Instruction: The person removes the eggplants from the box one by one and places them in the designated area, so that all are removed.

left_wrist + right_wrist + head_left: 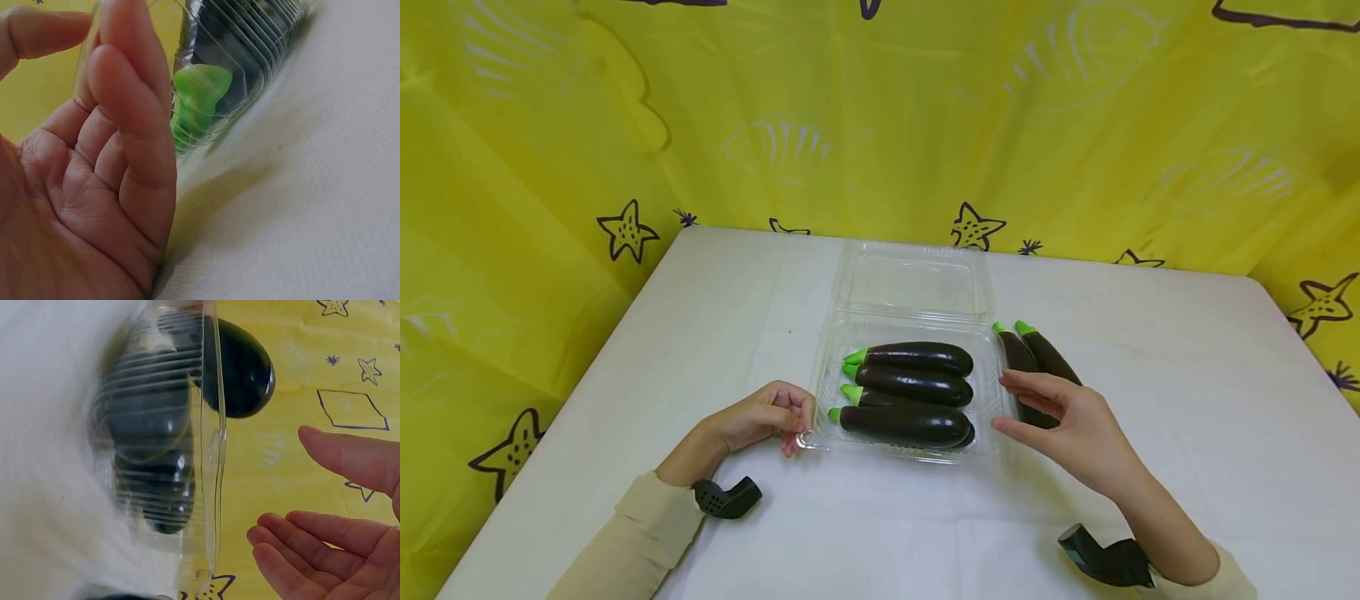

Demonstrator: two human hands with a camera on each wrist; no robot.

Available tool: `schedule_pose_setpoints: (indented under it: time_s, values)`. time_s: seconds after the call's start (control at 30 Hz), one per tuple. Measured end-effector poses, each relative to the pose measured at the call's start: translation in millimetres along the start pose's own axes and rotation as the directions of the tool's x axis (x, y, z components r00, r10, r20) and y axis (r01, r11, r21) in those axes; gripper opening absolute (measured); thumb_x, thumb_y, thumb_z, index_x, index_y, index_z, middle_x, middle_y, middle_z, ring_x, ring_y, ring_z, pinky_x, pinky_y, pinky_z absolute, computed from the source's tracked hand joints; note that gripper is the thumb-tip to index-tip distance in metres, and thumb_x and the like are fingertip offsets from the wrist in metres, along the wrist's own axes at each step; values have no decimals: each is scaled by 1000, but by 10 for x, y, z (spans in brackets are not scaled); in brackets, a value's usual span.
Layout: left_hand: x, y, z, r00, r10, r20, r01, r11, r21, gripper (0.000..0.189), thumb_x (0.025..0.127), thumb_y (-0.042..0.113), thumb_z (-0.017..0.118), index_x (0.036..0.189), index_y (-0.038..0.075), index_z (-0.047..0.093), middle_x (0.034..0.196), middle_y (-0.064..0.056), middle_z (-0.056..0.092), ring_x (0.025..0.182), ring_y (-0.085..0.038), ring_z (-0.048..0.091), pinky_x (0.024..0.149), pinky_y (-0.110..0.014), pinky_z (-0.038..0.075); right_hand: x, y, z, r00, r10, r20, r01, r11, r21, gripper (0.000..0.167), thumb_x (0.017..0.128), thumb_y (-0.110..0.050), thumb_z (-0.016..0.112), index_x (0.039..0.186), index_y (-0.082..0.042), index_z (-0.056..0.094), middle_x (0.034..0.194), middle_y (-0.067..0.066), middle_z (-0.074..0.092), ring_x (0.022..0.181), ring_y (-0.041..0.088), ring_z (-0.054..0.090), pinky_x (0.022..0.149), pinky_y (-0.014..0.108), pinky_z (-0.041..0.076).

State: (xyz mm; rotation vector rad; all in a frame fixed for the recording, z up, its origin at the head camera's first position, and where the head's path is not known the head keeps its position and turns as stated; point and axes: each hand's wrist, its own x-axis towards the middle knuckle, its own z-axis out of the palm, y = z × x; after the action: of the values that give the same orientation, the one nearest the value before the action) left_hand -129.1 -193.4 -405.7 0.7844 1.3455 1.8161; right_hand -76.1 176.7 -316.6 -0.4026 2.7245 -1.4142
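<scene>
A clear plastic clamshell box (pixel 910 327) stands on the white table with its lid (pixel 913 282) folded back. Several dark purple eggplants (pixel 902 425) with green stems lie crosswise inside, the nearest resting over another. My left hand (pixel 767 414) pinches the box's rim at the front left corner; in the left wrist view a green stem (pixel 200 94) shows through the ribbed wall. My right hand (pixel 1071 425) is held off the box's right side with thumb and fingers apart, nothing between them. Beside the box, partly hidden behind that hand, lie more eggplants (pixel 1051 354).
The white cloth-covered table (pixel 1187 400) reaches back to a yellow curtain (pixel 880 125) with star and fish drawings. A black wrist camera (pixel 727 497) sits on the left wrist and another black camera (pixel 1108 558) on the right.
</scene>
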Motion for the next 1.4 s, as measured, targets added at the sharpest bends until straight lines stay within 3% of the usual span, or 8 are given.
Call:
schedule_pose_setpoints:
  time_s: [0.37, 0.6, 0.97, 1.17, 1.4]
  values:
    - [7, 5, 9, 1000, -1, 10, 1, 1000, -6, 14, 82, 2, 46, 79, 5, 60, 67, 3, 60, 56, -8, 55, 54, -21, 46, 84, -39, 178, 995, -66, 74, 60, 995, 80, 53, 73, -16, 77, 118, 5, 58, 115, 14, 60, 104, 30, 58, 84, 38, 46]
    - [9, 17, 16, 1000, -8, 12, 8, 1000, -10, 14, 82, 3, 47, 79, 7, 61, 67, 4, 60, 56, -7, 56, 54, -21, 46, 141, -58, 294, 989, -100, 105, 88, 990, 110, 52, 73, -16, 77, 116, 5, 59, 114, 15, 60, 103, 30, 58, 85, 36, 46]
    - [-8, 9, 4, 1000, -4, 8, 4, 1000, -12, 15, 83, 3, 47, 79, 6, 60, 67, 4, 61, 56, -7, 55, 54, -21, 46, 211, -124, 418, 970, -96, 222, 92, 995, 26, 57, 73, -26, 77, 119, 2, 58, 116, 10, 60, 106, 24, 56, 89, 38, 44]
    - [1, 17, 8, 1000, -16, 3, 16, 1000, -3, 15, 82, 4, 47, 78, 7, 61, 67, 4, 61, 56, -7, 56, 53, -21, 45, 235, -140, 460, 965, -109, 240, 110, 994, 9, 57, 72, -26, 78, 118, 3, 59, 117, 10, 59, 111, 26, 53, 90, 40, 43]
    - [6, 16, 9, 1000, -8, 12, 8, 1000, -8, 14, 82, 3, 47, 79, 6, 61, 67, 4, 61, 56, -7, 56, 54, -21, 45, 250, -154, 501, 963, -121, 243, 146, 985, -88, 56, 71, -29, 78, 117, -2, 61, 116, 8, 61, 111, 26, 53, 90, 43, 42]
